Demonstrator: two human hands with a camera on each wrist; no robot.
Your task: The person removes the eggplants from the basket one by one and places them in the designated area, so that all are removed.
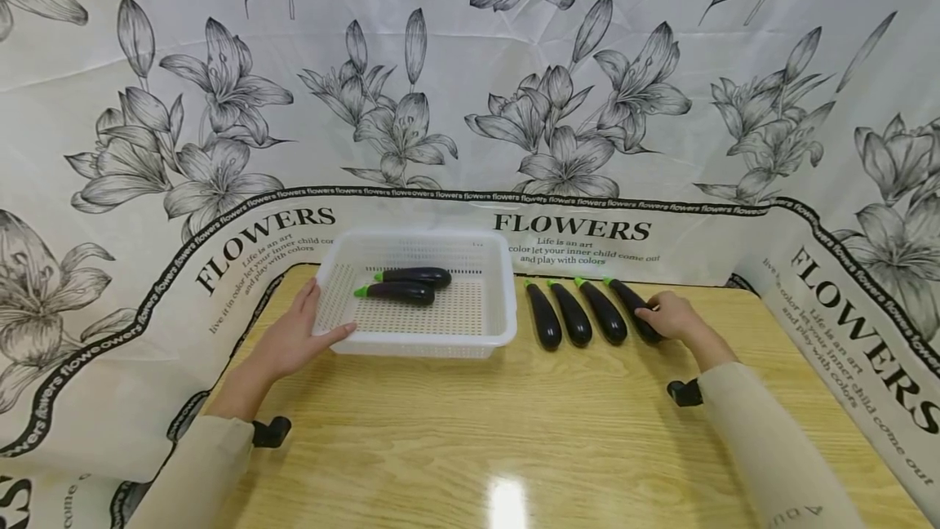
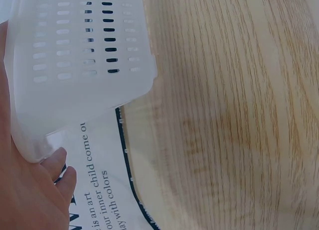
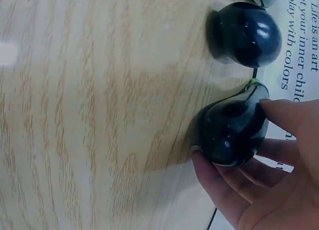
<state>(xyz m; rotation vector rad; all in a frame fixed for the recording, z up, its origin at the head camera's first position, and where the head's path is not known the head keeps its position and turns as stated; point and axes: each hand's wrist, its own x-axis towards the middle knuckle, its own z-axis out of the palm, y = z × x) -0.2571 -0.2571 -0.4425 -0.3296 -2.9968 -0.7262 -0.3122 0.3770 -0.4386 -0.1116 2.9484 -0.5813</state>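
Note:
My left hand [image 1: 292, 340] grips the near left corner of a white plastic basket [image 1: 426, 340], thumb at the front rim and fingers along the left side. Two dark purple eggplants, one farther back [image 1: 426, 276] and one nearer [image 1: 402, 293], lie inside with green stem ends to the left. To the right of the basket, my right hand [image 1: 674, 317] holds the rightmost eggplant [image 1: 624, 297] of a row, near its thick end. In the right wrist view, thumb and fingers sit on opposite sides of that eggplant [image 3: 232, 128], which lies at or just above the table; which, I cannot tell.
Three more eggplants, left [image 1: 544, 317], middle [image 1: 571, 315] and right [image 1: 603, 313], lie side by side between basket and right hand. Beneath everything is a wood-grain table [image 1: 470, 423]. A flower-printed white cloth [image 1: 411, 219] rises behind and at both sides.

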